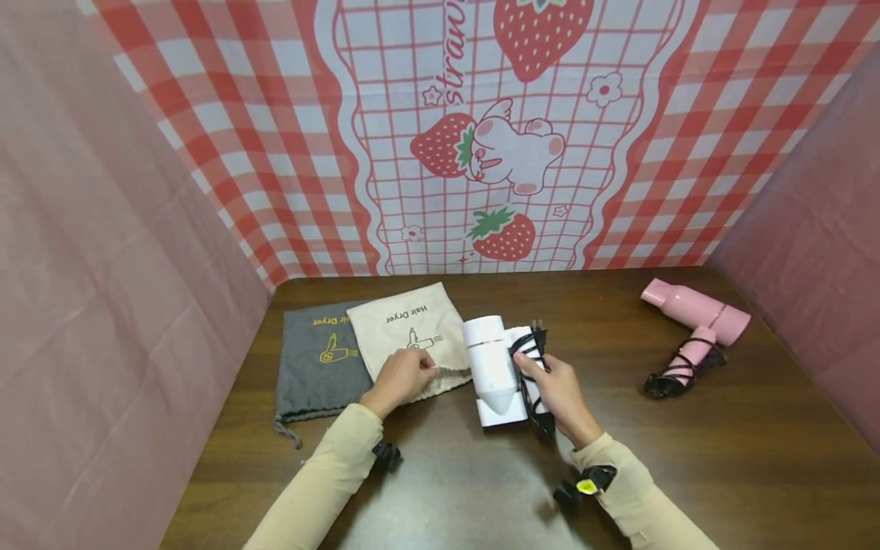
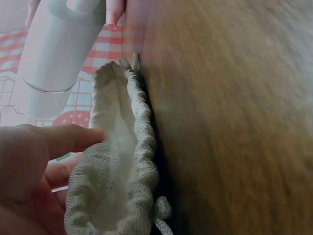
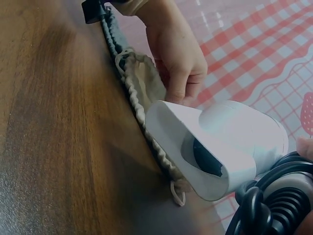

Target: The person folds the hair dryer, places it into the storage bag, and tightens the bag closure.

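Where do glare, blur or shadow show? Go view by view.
Head: pale glare on the near table; left wrist: table grain soft and smeared, white dryer hazy; right wrist: soft-edged dark shadow on the table beside the cream bag.

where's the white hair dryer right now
In the head view, the white hair dryer is slightly right of and below centre, held in the person's right hand, just right of the cream pouch.

Brown wooden table [image 1: 440,489]: gray drawstring bag [image 1: 319,382] at left, cream bag [image 1: 419,325] overlapping it, pink hair dryer [image 1: 694,309] at right.
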A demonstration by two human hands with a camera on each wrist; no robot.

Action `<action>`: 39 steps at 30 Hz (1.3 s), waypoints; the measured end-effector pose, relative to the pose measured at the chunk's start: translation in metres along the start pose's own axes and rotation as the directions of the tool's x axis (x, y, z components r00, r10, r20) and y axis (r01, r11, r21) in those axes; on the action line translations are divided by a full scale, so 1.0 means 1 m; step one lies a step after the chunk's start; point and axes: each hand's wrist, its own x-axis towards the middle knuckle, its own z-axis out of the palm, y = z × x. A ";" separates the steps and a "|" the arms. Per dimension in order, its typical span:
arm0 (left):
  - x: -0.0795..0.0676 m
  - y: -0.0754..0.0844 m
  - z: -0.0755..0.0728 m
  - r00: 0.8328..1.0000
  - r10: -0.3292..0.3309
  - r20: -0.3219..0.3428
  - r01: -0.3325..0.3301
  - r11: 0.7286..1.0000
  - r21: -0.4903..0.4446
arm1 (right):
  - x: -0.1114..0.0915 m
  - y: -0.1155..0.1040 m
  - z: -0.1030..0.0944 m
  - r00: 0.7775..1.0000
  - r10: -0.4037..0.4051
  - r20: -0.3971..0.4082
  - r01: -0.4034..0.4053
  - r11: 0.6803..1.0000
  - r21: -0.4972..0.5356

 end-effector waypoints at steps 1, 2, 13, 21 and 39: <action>0.001 0.001 0.000 1.000 -0.003 -0.010 0.003 1.000 -0.011 | 0.000 0.000 0.000 1.000 -0.002 0.000 0.002 1.000 -0.002; 0.001 0.002 -0.001 1.000 -0.009 -0.020 0.008 1.000 -0.023 | -0.001 0.000 0.000 1.000 -0.001 0.001 0.001 1.000 0.000; 0.008 0.015 -0.003 0.983 -0.018 -0.183 0.009 0.999 -0.049 | -0.009 -0.004 0.002 1.000 -0.004 0.027 0.005 1.000 -0.029; 0.012 0.025 -0.007 0.959 -0.050 -0.278 0.017 0.993 -0.120 | -0.012 -0.003 0.003 0.999 -0.030 0.020 0.032 0.997 -0.074; 0.022 0.035 -0.015 0.932 -0.103 -0.347 0.031 0.978 -0.208 | -0.021 0.001 0.008 0.994 -0.086 0.070 0.097 0.977 -0.188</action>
